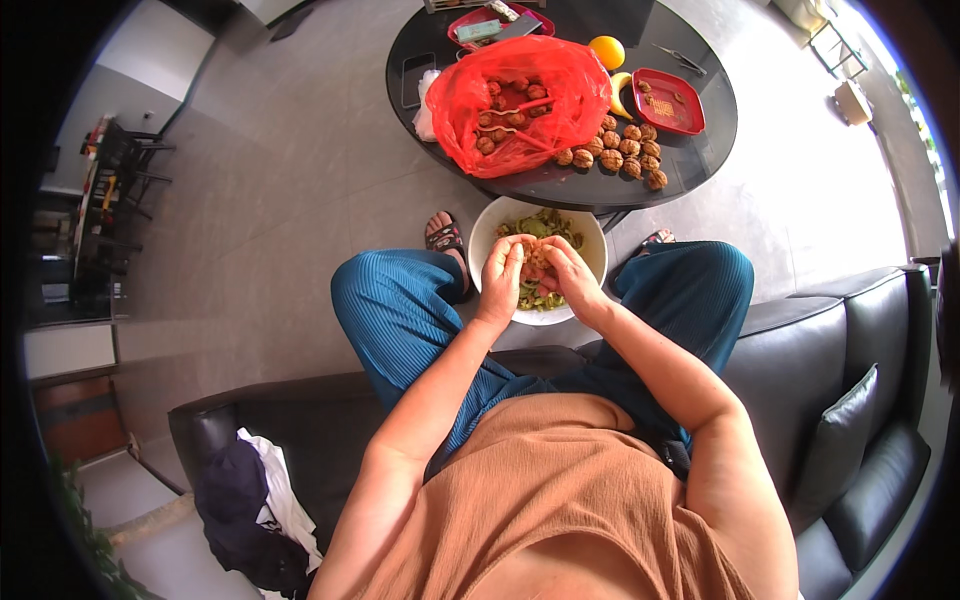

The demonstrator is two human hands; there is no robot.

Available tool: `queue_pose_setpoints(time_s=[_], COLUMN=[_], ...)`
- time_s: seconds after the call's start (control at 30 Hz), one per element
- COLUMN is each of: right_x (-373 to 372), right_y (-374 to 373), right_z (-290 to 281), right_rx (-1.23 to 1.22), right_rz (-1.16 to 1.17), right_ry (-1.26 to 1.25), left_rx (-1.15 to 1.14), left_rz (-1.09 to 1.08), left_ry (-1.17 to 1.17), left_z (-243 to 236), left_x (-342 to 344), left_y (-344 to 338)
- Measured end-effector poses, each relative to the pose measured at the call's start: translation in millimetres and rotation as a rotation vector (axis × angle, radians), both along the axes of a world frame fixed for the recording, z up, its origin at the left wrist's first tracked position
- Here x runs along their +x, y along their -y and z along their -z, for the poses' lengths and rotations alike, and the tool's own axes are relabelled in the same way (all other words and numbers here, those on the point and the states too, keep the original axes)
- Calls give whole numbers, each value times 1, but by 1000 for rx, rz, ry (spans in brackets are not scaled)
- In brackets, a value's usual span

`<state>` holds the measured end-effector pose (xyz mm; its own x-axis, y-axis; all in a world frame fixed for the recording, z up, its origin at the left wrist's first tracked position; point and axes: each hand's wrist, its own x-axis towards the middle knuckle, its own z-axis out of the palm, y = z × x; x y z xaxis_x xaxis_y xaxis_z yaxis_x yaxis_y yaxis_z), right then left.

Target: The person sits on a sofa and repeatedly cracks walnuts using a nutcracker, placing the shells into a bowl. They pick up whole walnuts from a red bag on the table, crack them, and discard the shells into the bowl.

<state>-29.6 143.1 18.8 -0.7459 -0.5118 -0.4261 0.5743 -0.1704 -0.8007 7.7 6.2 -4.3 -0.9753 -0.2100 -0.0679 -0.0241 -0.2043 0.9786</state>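
Both hands are together over a white bin [482, 232] between my knees. My left hand [501, 275] and my right hand [573, 277] close their fingers from either side on a brown walnut [533, 254], mostly covered by the fingertips. Whether its shell is cracked is too small to tell. Below the hands, the bin holds green and yellowish scraps [556, 228] and brown bits. On the round black table just beyond, several whole walnuts [611, 159] lie loose, and more sit inside an open red plastic bag [455, 110].
The black glass table [713, 130] also carries a red tray [690, 118] with small pieces, a banana [619, 93], an orange [607, 52], a metal tool [680, 58], a phone [417, 80] and another red tray [542, 20]. I sit on a black sofa [330, 395]; clothes [250, 505] lie at left.
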Motion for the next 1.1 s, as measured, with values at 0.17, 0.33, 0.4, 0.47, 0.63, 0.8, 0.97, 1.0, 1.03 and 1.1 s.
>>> queue_pose_setpoints(time_s=[0.17, 0.33, 0.4, 0.47, 0.63, 0.8, 0.97, 1.0, 1.03, 1.1], right_x=[-10, -14, -15, -16, -15, -14, -12, -12, -11, -11], right_y=[-6, -10, -13, -15, -11, -9, -4, -4, -4, -3], right_z=[1, -1, -4, -7, -14, -6, 22, 23, 20, 18], right_rx=[-191, -262, -269, -280, -262, -111, -68, -40, -12, 7], right_rz=[30, 104, 107, 110, 151, 142, 154, 152, 148, 141], right_ry=[70, 99, 82, 74, 59, -60, -320, -334, -348, -349], left_rx=[344, 440, 460, 479, 384, 168, 354, 383, 412, 450], left_rz=[-13, 18, 22, 62, 98, 99, 138, 149, 159, 165], left_ry=[148, 150, 162, 158, 217, 184, 284, 273, 261, 248], left_z=[-13, -8, -8, -6, -7, -28, -19, -18, -17, -16], left_x=[-4, -5, -6, -7, -8, -7, -9, -9, -9, -8], left_y=[8, 14, 14, 16, 11, 3, 9, 9, 11, 13])
